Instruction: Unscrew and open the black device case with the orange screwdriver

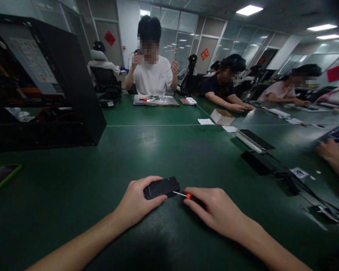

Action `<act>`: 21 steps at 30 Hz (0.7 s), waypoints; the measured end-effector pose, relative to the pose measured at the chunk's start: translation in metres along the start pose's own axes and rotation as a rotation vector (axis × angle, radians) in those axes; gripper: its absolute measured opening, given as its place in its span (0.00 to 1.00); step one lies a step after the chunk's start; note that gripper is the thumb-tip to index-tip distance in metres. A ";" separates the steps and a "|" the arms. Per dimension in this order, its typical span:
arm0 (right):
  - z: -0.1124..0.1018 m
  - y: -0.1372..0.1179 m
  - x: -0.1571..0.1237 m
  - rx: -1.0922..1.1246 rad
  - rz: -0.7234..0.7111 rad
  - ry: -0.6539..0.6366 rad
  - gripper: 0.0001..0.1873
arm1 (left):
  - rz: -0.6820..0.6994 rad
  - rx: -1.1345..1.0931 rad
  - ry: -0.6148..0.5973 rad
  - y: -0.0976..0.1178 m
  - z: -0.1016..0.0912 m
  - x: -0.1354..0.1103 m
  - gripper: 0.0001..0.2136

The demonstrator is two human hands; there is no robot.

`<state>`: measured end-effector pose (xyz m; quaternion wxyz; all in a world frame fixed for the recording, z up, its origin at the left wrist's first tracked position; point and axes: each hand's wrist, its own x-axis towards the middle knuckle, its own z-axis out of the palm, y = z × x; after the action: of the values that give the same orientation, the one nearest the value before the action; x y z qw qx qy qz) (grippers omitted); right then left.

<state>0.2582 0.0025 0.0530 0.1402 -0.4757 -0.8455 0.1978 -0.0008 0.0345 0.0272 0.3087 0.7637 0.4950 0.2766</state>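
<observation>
A small black rectangular case (165,187) with tiny screws or dots on its face is held just above or on the green table (158,150). Around its left end my left hand (139,199) is closed, thumb on the near side and fingers on the far side. My right hand (214,207) grips a screwdriver (188,196) with an orange collar and a dark handle mostly hidden by the fingers. Its thin metal shaft points left, and the tip meets the case's near right edge; whether it is in a gap I cannot tell.
An open black computer tower (81,86) stands at the left, near a green-edged phone (5,177). To the right lie a black power adapter (258,162), cables and a phone-like slab (255,140). A small box (222,117) sits further back. Several people work around the table.
</observation>
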 end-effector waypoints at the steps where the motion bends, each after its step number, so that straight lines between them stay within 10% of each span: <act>1: -0.005 0.003 0.000 -0.024 0.006 -0.004 0.15 | -0.006 -0.001 0.001 0.000 0.000 0.000 0.20; 21: 0.053 -0.003 -0.002 0.214 -0.106 0.234 0.23 | 0.038 0.037 0.179 -0.003 0.005 -0.001 0.19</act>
<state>0.2346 -0.0116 0.0080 0.2977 -0.4325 -0.8215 0.2225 0.0009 0.0336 0.0221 0.2439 0.7509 0.5109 0.3402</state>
